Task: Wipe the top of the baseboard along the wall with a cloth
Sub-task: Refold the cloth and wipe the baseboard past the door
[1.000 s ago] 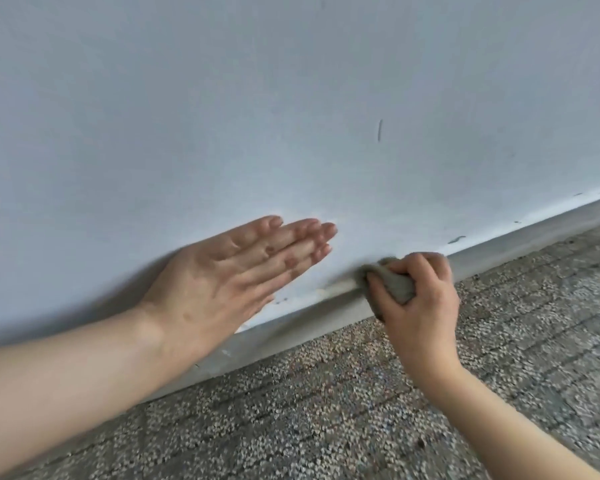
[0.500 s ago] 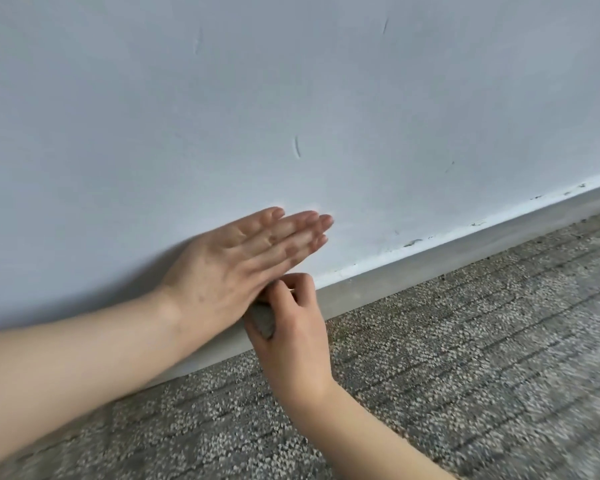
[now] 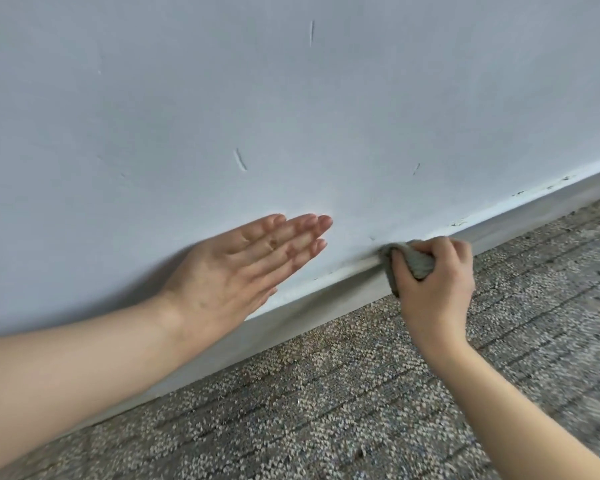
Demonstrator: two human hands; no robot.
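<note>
— Grip status, right side?

— Closed tight. My right hand point(image 3: 433, 275) is curled round a bunched grey cloth point(image 3: 420, 263), thumb on the near side and fingers over the top. The cloth is pressed onto the top ledge of the baseboard point(image 3: 326, 293), just where it meets the wall point(image 3: 291, 98). My left hand point(image 3: 236, 271) holds nothing. It lies flat against the wall with fingers straight and together, left of the cloth and apart from it.

— Risks from here?

— Three, in my judgement. The wad is small, so hard pressure may scrape my knuckles along the wall. The ledge is narrow, so the cloth could ride off onto the baseboard's near face and leave the seam unwiped. Dark specks point(image 3: 459, 223) sit along the seam further right, and a hasty pass may smear them instead of lifting them.

— Count?

— Two hands, one cloth, one run of baseboard, one wall, one speckled floor point(image 3: 361, 393). Scratch marks point(image 3: 240, 159) on the wall: three plain, with fainter ones I cannot count with confidence.
</note>
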